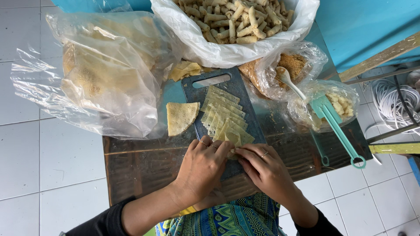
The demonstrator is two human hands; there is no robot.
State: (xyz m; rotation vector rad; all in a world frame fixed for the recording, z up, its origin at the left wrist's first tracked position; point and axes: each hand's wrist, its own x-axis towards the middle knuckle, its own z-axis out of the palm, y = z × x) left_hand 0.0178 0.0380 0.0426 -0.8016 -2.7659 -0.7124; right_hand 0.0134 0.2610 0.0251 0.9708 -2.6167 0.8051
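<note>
Seen from above, the left hand [203,168] and right hand [266,168] meet at the near edge of a dark cutting board [194,89] on a low table [140,164], fingertips pinched together on a small wrapper piece [232,154], apparently mid-roll; finishing it would call for tight, even finger pressure. Cut wrapper strips [225,116] fan out just beyond. Bagged wrapper sheets [105,74] sit far left, finished rolls [232,17] far, and filling bags with a spoon [286,78] and teal tongs [339,126] right.

Pale yellow wrapper sheets [225,116] just above both hands, on dark grey-blue board [197,89]. Teal tongs [339,126] right of right hand [267,168]. Blue-green patterned cloth [232,218] below the wrists.
</note>
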